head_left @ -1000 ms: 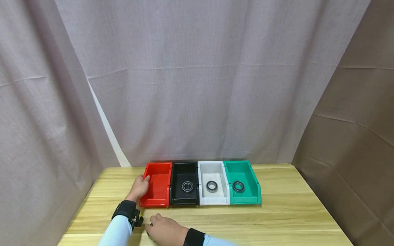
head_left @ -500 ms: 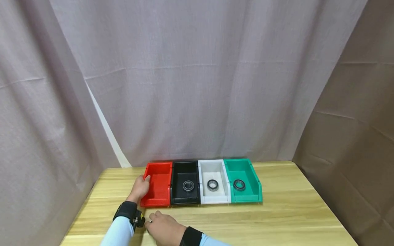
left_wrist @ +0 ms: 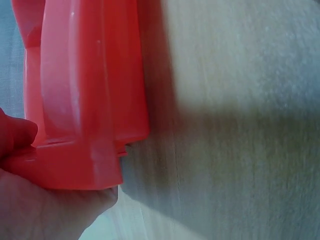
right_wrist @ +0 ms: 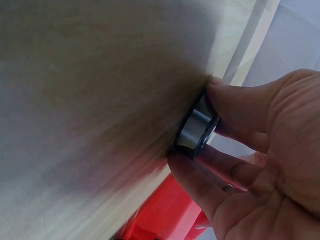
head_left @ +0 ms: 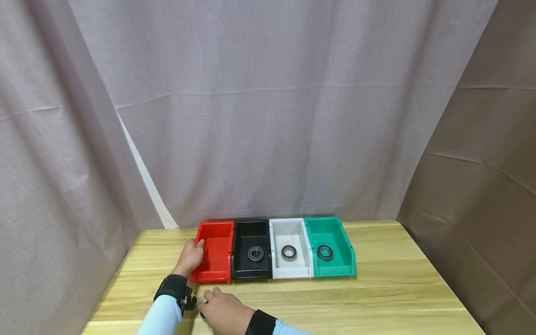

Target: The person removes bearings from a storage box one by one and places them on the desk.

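My left hand [head_left: 189, 257] grips the left side wall of a red plastic bin [head_left: 215, 246]. Up close in the left wrist view, the thumb lies over the rim of this red bin [left_wrist: 75, 165]. In front of the bins, low over the table, my right hand [head_left: 226, 312] pinches a bearing. The right wrist view shows that bearing [right_wrist: 197, 129], a shiny metal ring, between thumb and fingertips, close to the wood. Most of it is hidden by the hand in the head view.
Right of the red bin, side by side, stand a black bin [head_left: 252, 272], a white bin [head_left: 289, 230] and a green bin [head_left: 324, 228]. One bearing lies in each: black [head_left: 256, 254], white [head_left: 289, 253], green [head_left: 324, 252]. Behind the wooden table [head_left: 377, 298] hangs a grey curtain [head_left: 251, 116].
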Tool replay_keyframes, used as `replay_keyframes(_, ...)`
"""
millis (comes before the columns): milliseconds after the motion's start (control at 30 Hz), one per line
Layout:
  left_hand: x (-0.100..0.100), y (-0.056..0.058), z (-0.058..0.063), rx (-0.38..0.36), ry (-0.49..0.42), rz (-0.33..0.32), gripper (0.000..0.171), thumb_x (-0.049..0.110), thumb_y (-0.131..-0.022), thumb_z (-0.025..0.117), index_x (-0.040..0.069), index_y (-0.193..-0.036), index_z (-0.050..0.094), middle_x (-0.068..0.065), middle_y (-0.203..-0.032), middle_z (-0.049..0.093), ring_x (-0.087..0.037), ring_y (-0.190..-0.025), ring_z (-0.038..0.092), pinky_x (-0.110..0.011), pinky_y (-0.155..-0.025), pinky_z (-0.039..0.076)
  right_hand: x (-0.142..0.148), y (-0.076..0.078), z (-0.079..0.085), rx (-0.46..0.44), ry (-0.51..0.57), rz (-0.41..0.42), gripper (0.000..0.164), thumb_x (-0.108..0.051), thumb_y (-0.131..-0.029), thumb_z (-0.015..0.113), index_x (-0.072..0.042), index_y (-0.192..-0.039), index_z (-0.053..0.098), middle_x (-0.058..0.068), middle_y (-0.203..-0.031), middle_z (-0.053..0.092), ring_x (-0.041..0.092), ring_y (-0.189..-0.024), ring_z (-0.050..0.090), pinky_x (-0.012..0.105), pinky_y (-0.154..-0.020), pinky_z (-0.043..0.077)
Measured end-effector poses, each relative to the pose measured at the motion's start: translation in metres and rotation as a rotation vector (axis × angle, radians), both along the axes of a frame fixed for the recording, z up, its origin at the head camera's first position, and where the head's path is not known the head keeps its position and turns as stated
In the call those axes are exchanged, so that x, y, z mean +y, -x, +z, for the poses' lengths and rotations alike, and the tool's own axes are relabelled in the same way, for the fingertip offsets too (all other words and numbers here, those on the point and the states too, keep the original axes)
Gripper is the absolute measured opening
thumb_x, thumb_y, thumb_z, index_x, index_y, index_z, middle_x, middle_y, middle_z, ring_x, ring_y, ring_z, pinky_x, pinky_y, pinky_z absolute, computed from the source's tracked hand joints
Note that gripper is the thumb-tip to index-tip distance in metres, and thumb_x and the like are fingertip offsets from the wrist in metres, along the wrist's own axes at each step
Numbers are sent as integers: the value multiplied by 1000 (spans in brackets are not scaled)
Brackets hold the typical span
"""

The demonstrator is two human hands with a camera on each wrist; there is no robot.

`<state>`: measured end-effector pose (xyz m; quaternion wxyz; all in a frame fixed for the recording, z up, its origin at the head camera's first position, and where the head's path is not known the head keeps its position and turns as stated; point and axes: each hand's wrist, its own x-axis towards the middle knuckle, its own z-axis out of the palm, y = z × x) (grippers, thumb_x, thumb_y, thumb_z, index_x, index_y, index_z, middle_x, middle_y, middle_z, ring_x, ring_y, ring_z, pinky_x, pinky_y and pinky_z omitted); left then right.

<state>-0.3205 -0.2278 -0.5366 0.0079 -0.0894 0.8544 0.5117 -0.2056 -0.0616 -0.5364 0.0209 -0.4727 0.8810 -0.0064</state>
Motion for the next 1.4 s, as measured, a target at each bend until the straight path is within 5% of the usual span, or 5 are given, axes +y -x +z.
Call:
replay_keyframes(400, 5, -6, 3, 85, 287, 140, 34, 24, -106, 53, -7, -112, 65, -27, -98, 72, -34, -79, 62, -37, -65, 47, 10, -1, 2, -70, 33, -43, 56, -40, -98, 77, -18, -147, 61, -6, -122, 68, 3, -99, 57, 16, -81, 53)
replay_keyframes(567, 2, -13, 7, 107, 344, 147, 49, 34, -105, 58, -10, -127, 61, -33, -114, 72, -43, -91, 68, -55, -81, 58, 29, 0, 19, 23, 125, -82, 52, -39, -100, 73, -18, -147, 62, -6, -130, 69, 7, -113, 60, 22, -99, 54)
replay_keyframes(733, 7, -22, 17, 212, 405, 179, 59, 35, -103, 61, -12, -139, 54, -36, -131, 66, -53, -114, 64, -64, -104, 51, 62, 6, 34, 191, 240, -152, 50, -44, -104, 65, -18, -147, 64, -2, -135, 69, 14, -124, 61, 31, -110, 52)
replay_keyframes(1033, 42, -67, 47, 477, 377, 145, 49, 24, -100, 71, -8, -136, 62, -29, -131, 69, -48, -123, 64, -60, -109, 46, 132, 19, 49, 178, 360, -386, 49, -44, -104, 66, -16, -145, 66, 4, -141, 68, 24, -137, 59, 46, -116, 49)
replay_keyframes(1400, 76, -121, 52, 548, 449, 21, 46, 25, -96, 78, -3, -131, 68, -19, -127, 74, -38, -116, 69, -55, -102, 52, 187, 24, 31, 200, 486, -524, 49, -37, -98, 76, -9, -138, 70, 7, -134, 72, 29, -132, 62, 53, -114, 49)
